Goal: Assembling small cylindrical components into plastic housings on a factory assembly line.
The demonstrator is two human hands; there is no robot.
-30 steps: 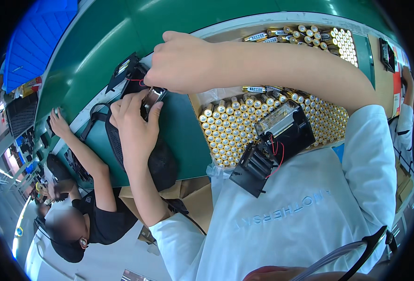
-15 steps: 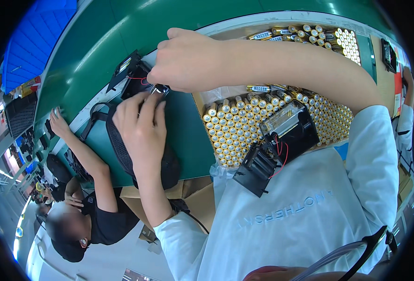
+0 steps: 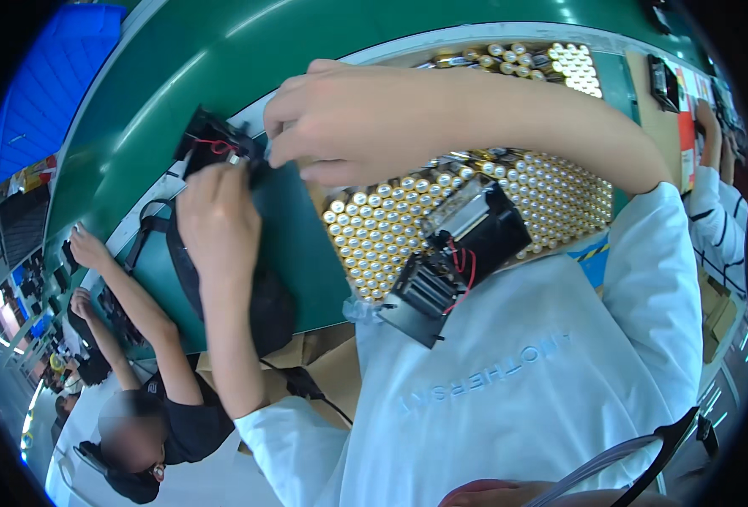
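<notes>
Has left hand (image 3: 219,211) curled at black case (image 3: 211,129) over green table (image 3: 302,245), right hand (image 3: 333,121) half curled nearby; cannot tell any grip; has black bag (image 3: 272,311) by left arm (image 3: 227,313), second case (image 3: 499,230) partly hiding batteries (image 3: 381,230).

Batteries (image 3: 376,240) are gold and silver, the cases (image 3: 506,226) black, their wires (image 3: 474,267) red.

A black bag (image 3: 271,308) lies on the green table (image 3: 316,269) near a black-capped co-worker (image 3: 198,422).
</notes>
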